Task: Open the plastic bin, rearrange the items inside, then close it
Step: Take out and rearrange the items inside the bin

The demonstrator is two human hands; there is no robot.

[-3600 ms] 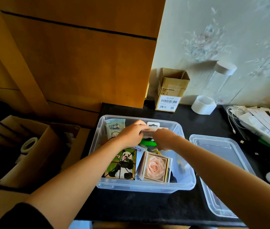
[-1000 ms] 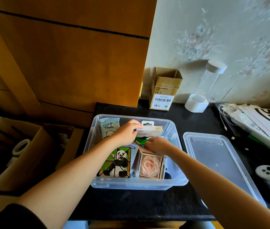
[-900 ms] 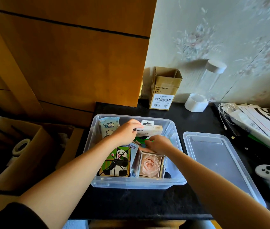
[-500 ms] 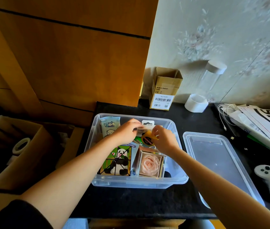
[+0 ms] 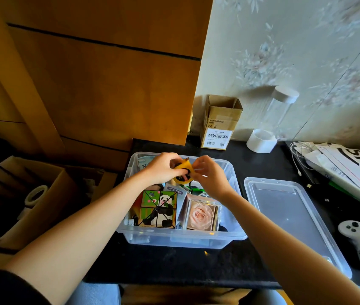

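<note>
Both hands, left hand (image 5: 162, 169) and right hand (image 5: 211, 177), fingers pinching small yellow keychain toy (image 5: 183, 172) above clear plastic bin (image 5: 185, 239). Lid (image 5: 289, 214) off, right of fingers. Judgement: seat toy in gap behind rose box (image 5: 202, 214), below rim.

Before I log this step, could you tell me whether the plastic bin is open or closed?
Open. The bin has no cover on it, and its lid lies flat on the counter to its right.
</note>
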